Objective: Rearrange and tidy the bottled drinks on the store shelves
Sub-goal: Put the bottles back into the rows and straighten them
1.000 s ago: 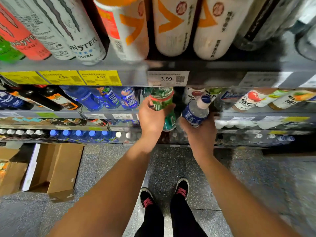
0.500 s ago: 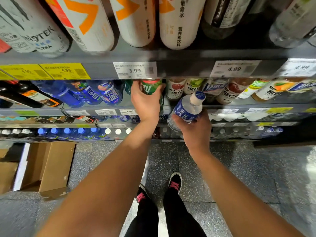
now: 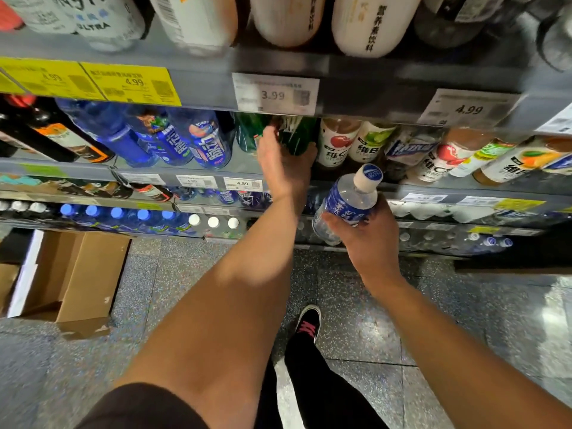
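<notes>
Left hand [image 3: 286, 168] cups green bottle [image 3: 295, 136]; right hand [image 3: 368, 233] grips water bottle [image 3: 348, 202] (tilted).

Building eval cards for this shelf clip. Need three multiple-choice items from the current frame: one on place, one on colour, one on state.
1. Where is the left hand?
A. On the green bottle, under the 3.99 tag
B. In the box
C. On the top shelf

2. What colour is the two leftmost price tags?
A. White
B. Yellow
C. Red

3. What state is the water bottle in?
A. Standing on a shelf
B. Lying on the floor
C. Held off the shelf in the right hand, tilted, capped

Key: 1 A, fingers wrap the green bottle on the middle shelf. 2 B, both 4.99 tags are yellow. 3 C, fingers close round it in front of the shelves.
</notes>
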A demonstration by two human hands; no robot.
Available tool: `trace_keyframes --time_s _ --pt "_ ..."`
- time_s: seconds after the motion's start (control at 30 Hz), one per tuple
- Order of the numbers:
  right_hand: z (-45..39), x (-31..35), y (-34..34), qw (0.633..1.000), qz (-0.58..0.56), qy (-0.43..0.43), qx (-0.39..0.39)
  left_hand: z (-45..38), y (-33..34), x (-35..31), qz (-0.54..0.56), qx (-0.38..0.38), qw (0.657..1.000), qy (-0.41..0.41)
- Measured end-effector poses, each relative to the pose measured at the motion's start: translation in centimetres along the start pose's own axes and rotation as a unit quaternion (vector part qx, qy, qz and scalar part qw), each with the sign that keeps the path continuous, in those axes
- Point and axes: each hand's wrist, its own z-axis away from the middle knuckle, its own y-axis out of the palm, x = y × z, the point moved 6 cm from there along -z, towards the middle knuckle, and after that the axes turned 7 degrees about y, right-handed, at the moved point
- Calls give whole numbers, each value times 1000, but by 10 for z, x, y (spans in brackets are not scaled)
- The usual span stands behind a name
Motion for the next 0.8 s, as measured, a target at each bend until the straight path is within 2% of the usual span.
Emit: trace_keyframes --time_s 0.27,0.37,0.5,0.6,0.67,0.77,0.8 --pt "-4 -2 7 1000 -5 -2 15 -4 -2 16 64 -45 997 -4" --pt "-7 -5 10 1000 -6 -5 13 5 -2 18 95 -26 995 5" --pt "-9 -3 15 1000 14 -20 5 21 -8 11 71 -24 997 32" --pt "-6 3 15 999 35 -13 10 20 -14 6 76 9 997 -1" --pt "0 12 10 999 43 -8 6 15 -17 3 107 56 991 -59" --pt "15 29 -3 1000 18 15 5 15 -44 -3 4 132 979 -156" --pt "20 37 -7 1000 9 18 6 17 -57 -12 -17 155 976 -149"
